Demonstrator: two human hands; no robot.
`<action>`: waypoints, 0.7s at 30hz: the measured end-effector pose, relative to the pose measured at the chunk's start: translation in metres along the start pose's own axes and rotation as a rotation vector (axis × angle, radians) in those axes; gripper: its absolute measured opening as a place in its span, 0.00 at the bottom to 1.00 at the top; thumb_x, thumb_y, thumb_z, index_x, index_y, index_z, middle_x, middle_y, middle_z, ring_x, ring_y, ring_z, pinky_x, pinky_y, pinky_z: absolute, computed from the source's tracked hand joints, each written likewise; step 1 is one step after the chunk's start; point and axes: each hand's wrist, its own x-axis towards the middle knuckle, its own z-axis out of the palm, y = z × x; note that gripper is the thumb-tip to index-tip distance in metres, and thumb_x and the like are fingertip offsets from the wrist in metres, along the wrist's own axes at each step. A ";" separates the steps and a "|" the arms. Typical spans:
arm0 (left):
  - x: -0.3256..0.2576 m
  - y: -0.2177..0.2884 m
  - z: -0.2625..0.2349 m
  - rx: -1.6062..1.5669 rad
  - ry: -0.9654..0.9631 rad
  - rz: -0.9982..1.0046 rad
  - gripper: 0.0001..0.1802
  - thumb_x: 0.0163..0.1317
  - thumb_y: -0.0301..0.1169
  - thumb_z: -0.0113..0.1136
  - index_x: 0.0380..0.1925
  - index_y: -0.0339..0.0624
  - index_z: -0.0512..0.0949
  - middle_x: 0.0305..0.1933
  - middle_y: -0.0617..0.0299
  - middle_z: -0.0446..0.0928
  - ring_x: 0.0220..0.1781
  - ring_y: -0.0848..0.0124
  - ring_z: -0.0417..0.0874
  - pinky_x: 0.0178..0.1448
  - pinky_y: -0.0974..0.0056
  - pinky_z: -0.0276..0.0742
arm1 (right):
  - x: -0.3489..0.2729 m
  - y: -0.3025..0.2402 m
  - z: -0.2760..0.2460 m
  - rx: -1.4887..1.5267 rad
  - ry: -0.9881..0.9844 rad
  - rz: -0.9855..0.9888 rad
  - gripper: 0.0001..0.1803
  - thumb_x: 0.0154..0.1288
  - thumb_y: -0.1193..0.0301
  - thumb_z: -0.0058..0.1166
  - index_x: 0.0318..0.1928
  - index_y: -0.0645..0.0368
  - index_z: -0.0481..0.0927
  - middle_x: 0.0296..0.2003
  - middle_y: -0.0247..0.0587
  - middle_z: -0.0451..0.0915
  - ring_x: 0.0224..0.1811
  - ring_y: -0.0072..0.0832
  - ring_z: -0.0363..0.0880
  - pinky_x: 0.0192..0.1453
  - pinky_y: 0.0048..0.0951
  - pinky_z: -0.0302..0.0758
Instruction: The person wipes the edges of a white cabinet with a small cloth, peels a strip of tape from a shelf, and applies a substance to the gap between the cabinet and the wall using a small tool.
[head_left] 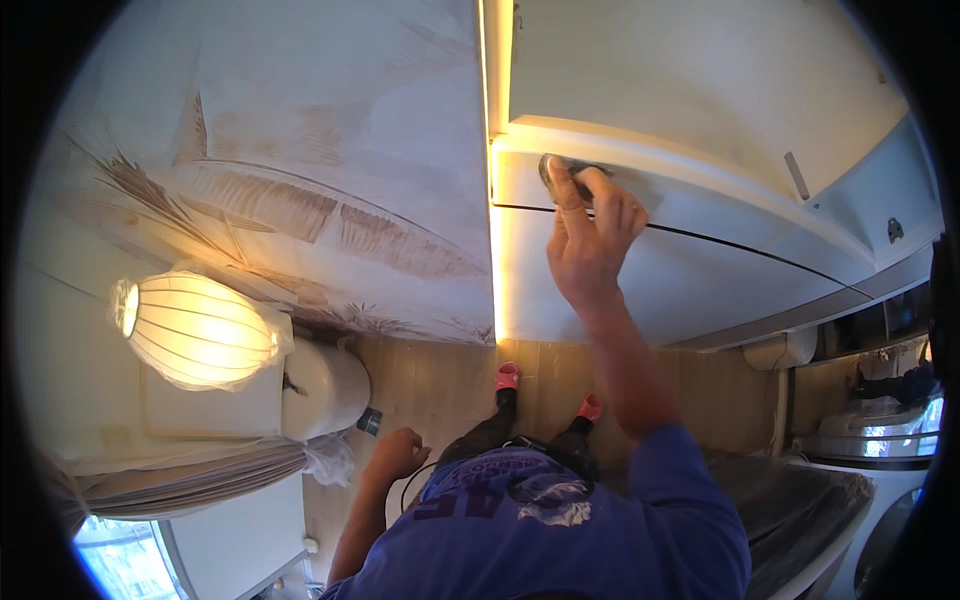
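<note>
Right hand (pixel 590 235) fingers (pixel 568 185) curled, pressing dark cloth (pixel 553 166) on white cabinet (pixel 720 270).

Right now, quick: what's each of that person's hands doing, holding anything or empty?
Left hand: hangs by the hip, loosely curled, holding nothing visible.
Right hand: raised, fingers closed on a dark cloth pressed to the white cabinet ledge.

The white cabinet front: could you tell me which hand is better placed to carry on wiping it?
Right. The right hand is raised and presses a dark cloth on the white cabinet front; the left hand hangs low by the hip, apparently empty.
</note>
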 end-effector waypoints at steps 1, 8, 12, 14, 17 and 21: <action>-0.003 -0.006 0.004 0.012 -0.005 -0.011 0.19 0.63 0.47 0.66 0.32 0.41 0.88 0.43 0.47 0.85 0.49 0.46 0.86 0.54 0.45 0.81 | -0.001 0.000 -0.001 -0.010 0.000 0.003 0.28 0.65 0.78 0.60 0.65 0.45 0.85 0.52 0.33 0.75 0.52 0.32 0.72 0.60 0.46 0.61; 0.011 0.004 -0.005 0.007 -0.004 0.004 0.18 0.63 0.46 0.66 0.33 0.41 0.88 0.43 0.47 0.85 0.49 0.46 0.86 0.54 0.45 0.81 | 0.012 -0.029 0.022 0.054 -0.043 -0.072 0.26 0.66 0.76 0.60 0.64 0.45 0.86 0.51 0.31 0.75 0.54 0.31 0.72 0.61 0.45 0.60; 0.005 -0.006 -0.003 -0.041 0.053 -0.008 0.17 0.63 0.45 0.67 0.33 0.42 0.88 0.44 0.47 0.85 0.49 0.46 0.86 0.55 0.45 0.81 | 0.010 -0.017 0.014 0.005 0.006 -0.038 0.25 0.66 0.76 0.61 0.63 0.44 0.86 0.50 0.29 0.75 0.51 0.30 0.72 0.61 0.45 0.60; 0.002 -0.018 0.002 -0.028 0.043 -0.035 0.17 0.62 0.45 0.67 0.33 0.41 0.88 0.44 0.47 0.86 0.50 0.46 0.86 0.55 0.46 0.81 | 0.008 -0.012 0.011 0.018 0.028 -0.003 0.26 0.65 0.76 0.62 0.63 0.44 0.87 0.50 0.29 0.76 0.51 0.30 0.72 0.61 0.44 0.60; -0.001 -0.020 0.003 0.025 -0.021 -0.062 0.17 0.62 0.45 0.68 0.33 0.41 0.88 0.44 0.48 0.86 0.50 0.47 0.86 0.56 0.47 0.81 | 0.008 -0.014 0.011 0.024 0.006 -0.010 0.26 0.65 0.76 0.62 0.63 0.41 0.86 0.51 0.29 0.77 0.53 0.31 0.72 0.62 0.44 0.59; 0.005 -0.001 -0.004 -0.007 0.020 -0.030 0.17 0.62 0.45 0.67 0.33 0.41 0.88 0.44 0.47 0.86 0.49 0.47 0.86 0.55 0.46 0.81 | 0.021 -0.026 0.019 0.036 -0.051 -0.122 0.26 0.65 0.76 0.60 0.62 0.38 0.86 0.51 0.31 0.76 0.53 0.32 0.73 0.60 0.46 0.61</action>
